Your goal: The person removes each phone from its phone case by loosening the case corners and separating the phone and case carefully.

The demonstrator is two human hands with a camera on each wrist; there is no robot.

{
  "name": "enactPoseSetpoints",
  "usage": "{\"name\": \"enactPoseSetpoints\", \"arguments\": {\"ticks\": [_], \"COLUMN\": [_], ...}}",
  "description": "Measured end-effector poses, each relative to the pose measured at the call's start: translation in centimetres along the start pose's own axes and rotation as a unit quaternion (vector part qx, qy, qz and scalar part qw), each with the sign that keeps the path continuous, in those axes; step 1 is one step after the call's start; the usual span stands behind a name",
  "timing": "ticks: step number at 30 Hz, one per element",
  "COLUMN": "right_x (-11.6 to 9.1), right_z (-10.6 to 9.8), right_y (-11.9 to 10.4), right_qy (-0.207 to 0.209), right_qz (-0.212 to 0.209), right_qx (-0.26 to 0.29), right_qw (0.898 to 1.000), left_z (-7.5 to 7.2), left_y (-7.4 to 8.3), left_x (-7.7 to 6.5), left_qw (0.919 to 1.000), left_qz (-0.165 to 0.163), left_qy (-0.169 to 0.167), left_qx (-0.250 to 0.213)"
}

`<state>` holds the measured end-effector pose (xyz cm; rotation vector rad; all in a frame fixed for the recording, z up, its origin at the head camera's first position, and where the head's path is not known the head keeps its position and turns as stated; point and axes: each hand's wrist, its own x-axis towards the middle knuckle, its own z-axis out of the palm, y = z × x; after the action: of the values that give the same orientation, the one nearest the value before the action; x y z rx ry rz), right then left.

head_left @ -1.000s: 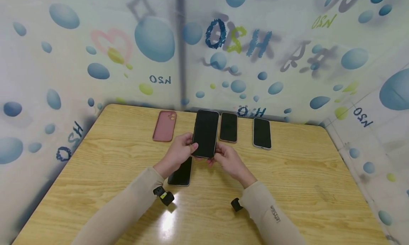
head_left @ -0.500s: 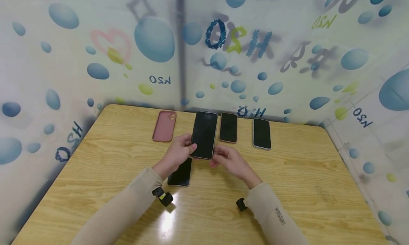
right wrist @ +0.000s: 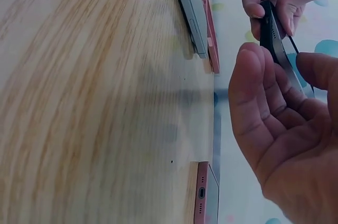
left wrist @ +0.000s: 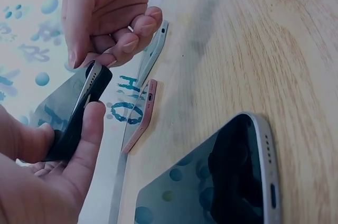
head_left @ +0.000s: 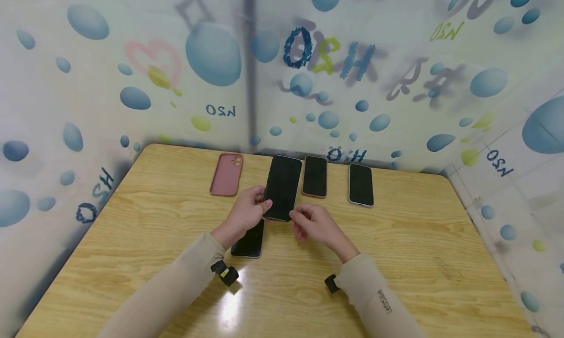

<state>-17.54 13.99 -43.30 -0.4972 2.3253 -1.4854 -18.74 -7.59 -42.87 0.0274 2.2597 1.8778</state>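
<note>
Phone (head_left: 285, 181) is held between the thumb and fingers of the left hand (head_left: 244, 209), dark screen facing up, above the wood-grain table (head_left: 418, 259). A smooth black case (left wrist: 103, 82) lies along its back, beside a silver edge with small holes. The right hand (head_left: 315, 223) is at the near right corner; whether it pinches cannot be told. Beyond and left of the grip lies a hollow, round-cornered pink case (head_left: 226, 175); right of it, a pink-edged phone (head_left: 315, 176).

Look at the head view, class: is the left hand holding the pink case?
No, the left hand holds a dark phone, and the pink case lies apart on the table.
</note>
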Motion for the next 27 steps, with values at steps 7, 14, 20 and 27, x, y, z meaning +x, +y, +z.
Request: {"name": "enactPoseSetpoints", "arguments": {"ticks": [7,14,20,27], "right_x": [0.41,0.86,1.03,1.00], "right_z": [0.30,0.48,0.53,0.45], "right_y": [-0.22,-0.56,-0.70,-0.16], "right_qy": [0.007,0.010,0.020,0.031], "right_qz": [0.002,0.026,0.028,0.042], "right_qx": [-0.045,-0.072,-0.084,-0.075], "right_qw": [0.999,0.997,0.996,0.996], "left_z": [-0.06,0.04,0.36,0.08], "left_y": [0.09,0.60,0.71,0.39], "left_x": [-0.21,-0.80,-0.92,-0.71], "left_qw": [0.9990,0.9959,0.9963,0.9962], "left_qz": [0.029,0.058,0.062,0.047], "left_qy": [-0.001,-0.007,-0.015,-0.022], "left_qx": [0.033,0.069,0.057,0.070]}}
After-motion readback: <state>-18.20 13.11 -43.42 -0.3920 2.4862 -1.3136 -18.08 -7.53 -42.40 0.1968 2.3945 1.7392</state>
